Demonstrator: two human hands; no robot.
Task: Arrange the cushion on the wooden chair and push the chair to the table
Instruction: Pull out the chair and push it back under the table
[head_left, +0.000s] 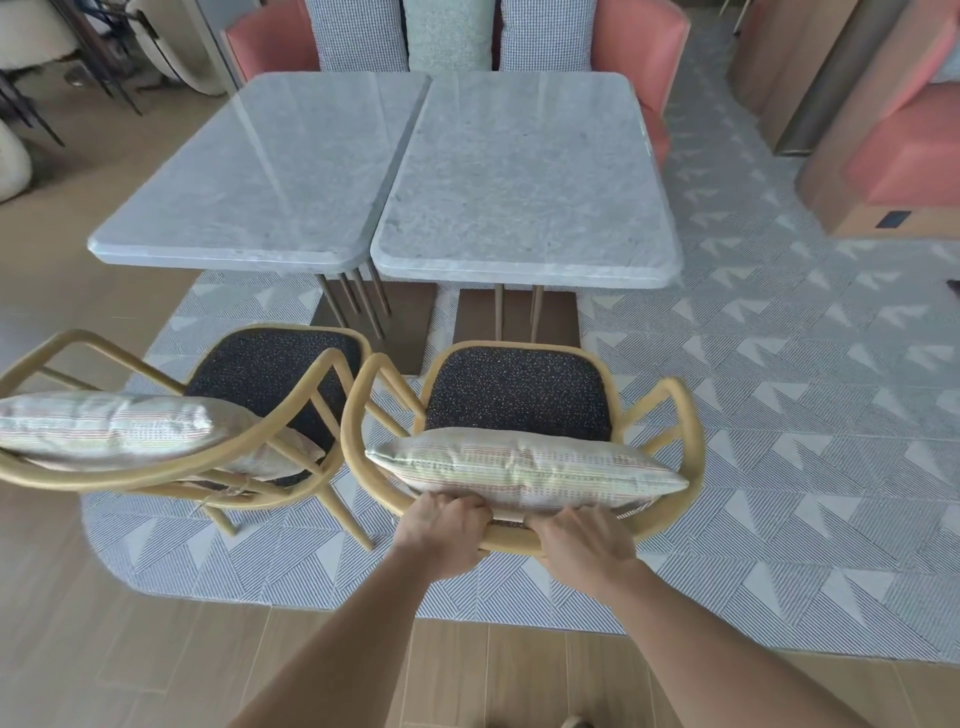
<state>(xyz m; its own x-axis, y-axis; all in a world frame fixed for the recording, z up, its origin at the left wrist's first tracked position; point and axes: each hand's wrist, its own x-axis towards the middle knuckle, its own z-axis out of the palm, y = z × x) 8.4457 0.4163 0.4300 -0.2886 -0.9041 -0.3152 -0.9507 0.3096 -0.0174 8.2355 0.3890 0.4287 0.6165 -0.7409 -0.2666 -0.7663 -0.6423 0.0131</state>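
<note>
Cushion and wooden chair, seen from the head camera. The striped cushion (524, 475) lies crosswise at the back of the seat, just beyond the fingers of both hands, its long edge against the curved back rail. The wooden chair (685, 447) carrying it stands directly ahead of the hands on a patterned rug (779, 467); its dark speckled seat pad (519, 389) shows beyond the cushion. The left hand (441, 530) and right hand (584, 540) each grip the top of the back rail, fingers curled over it, the two hands close together near the rail's middle.

Farther ahead of the hands, the grey marble table (524, 176) stands apart from the chair; the seat front lies short of the table's near edge, not under the top. A second table (260, 171) adjoins it ahead and to the left of the left hand. Beside the left hand, to its left, a second chair (322, 366) of the same form stands angled, holding a second cushion (104, 423). Beyond both tables is a pink bench (639, 47) with upright cushions. Wooden floor (156, 649) lies beneath the forearms.
</note>
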